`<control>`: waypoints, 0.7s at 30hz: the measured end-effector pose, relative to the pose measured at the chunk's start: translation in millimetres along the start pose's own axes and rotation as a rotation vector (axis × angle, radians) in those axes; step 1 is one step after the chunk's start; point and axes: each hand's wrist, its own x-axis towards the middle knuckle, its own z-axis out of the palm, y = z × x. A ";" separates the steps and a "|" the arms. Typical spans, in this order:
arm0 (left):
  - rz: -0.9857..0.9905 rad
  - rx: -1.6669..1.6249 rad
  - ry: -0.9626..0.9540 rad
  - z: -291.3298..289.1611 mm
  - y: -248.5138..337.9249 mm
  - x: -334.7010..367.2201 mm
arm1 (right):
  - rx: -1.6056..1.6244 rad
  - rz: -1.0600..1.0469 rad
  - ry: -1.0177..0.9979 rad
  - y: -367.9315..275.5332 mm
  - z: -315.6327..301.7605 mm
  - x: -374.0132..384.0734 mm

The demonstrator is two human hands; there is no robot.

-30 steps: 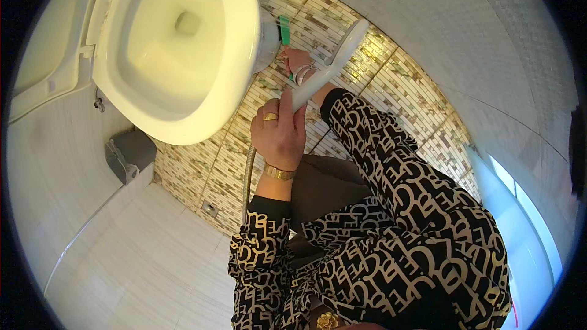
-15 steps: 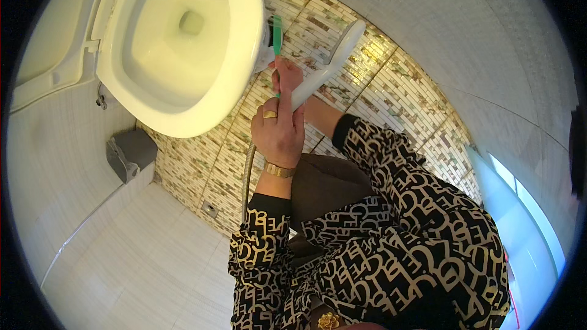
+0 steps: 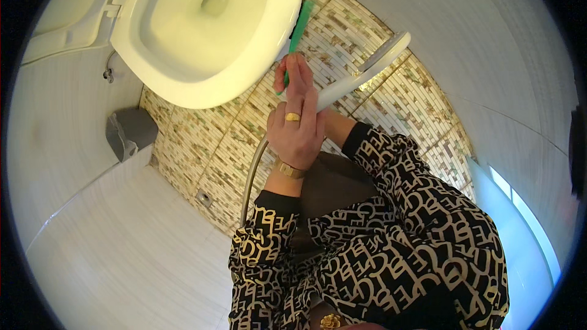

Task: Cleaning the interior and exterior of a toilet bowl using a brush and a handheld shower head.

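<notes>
My left hand [image 3: 296, 139], wearing a gold ring and a watch, is closed around the handle of a white shower head [image 3: 386, 52]. The shower head points up and to the right, over the tiled floor. A metal hose [image 3: 252, 178] runs down from that hand along my left sleeve. Just beyond, my right hand [image 3: 298, 73] grips a green brush [image 3: 299, 26] by its handle. The brush's dark bristles face the outer side of the white toilet bowl [image 3: 205, 95], close under its rim; whether they touch is hidden. The bowl stands with its seat and lid [image 3: 76, 18] raised.
A dark grey bin-like box [image 3: 131, 134] stands against the left wall. Mosaic-patterned tiles [image 3: 202, 140] cover the floor, with a small floor drain [image 3: 204, 198] at lower left. A grey wall [image 3: 489, 85] closes in on the right, above a pale blue panel [image 3: 513, 232].
Both hands have shifted slightly right in view, and the toilet appears farther right and up. The shower head reaches farther right. The brush now tilts to the right.
</notes>
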 end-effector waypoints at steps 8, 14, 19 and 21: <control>0.021 -0.051 0.004 -2.6 11.7 5.7 | -0.029 -0.102 -0.083 26.8 7.0 6.8; -0.011 -0.016 -0.007 1.6 -0.4 3.5 | -0.059 0.093 0.003 32.8 0.7 1.2; -0.041 0.030 -0.001 2.9 -0.5 3.2 | -0.150 0.190 0.097 45.2 -8.2 -5.4; -0.034 0.050 -0.021 6.4 -3.8 1.3 | -0.194 0.227 0.139 51.7 -14.7 -7.9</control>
